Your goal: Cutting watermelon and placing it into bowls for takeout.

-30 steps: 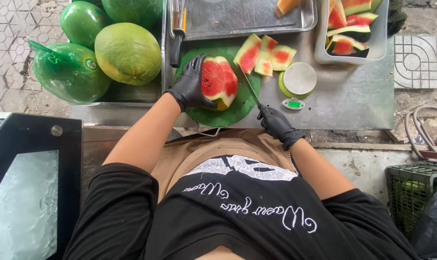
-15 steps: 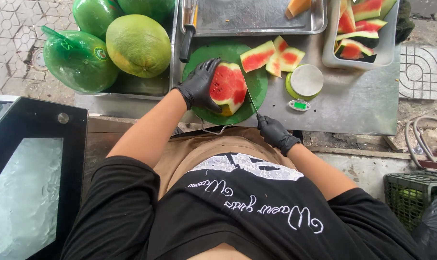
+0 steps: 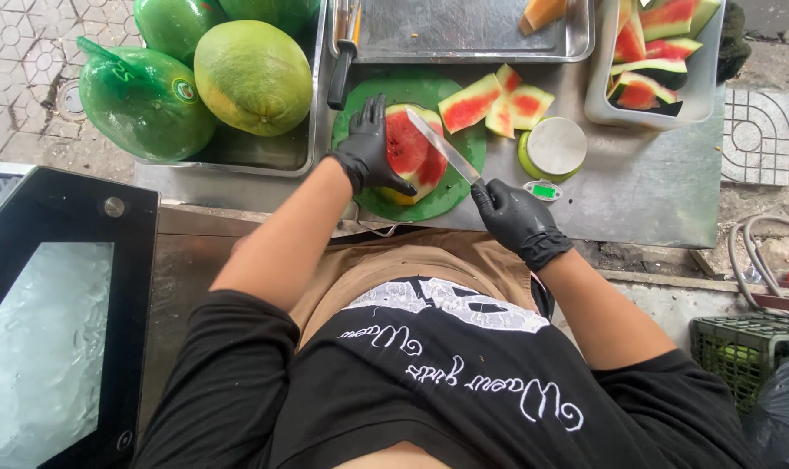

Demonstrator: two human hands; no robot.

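A chunk of watermelon (image 3: 412, 149) with red flesh lies on a round green cutting board (image 3: 453, 189). My left hand (image 3: 366, 149), in a black glove, grips the chunk from its left side. My right hand (image 3: 516, 219), also gloved in black, holds a knife (image 3: 441, 144) whose blade slants up-left across the top of the chunk. Cut rind pieces (image 3: 497, 102) with some red flesh lie at the board's far right edge.
A metal tray (image 3: 273, 155) at the left holds large green melons (image 3: 248, 76). A flat steel tray (image 3: 464, 35) sits behind the board, another knife (image 3: 342, 69) beside it. A white tub (image 3: 604, 104) holds rinds at the right. A small green scale (image 3: 554, 149) stands near the board. A black-framed ice box (image 3: 56, 313) is at lower left.
My view has shifted a little. The knife blade has come up and now lies across the top of the watermelon chunk, which my left hand still grips.
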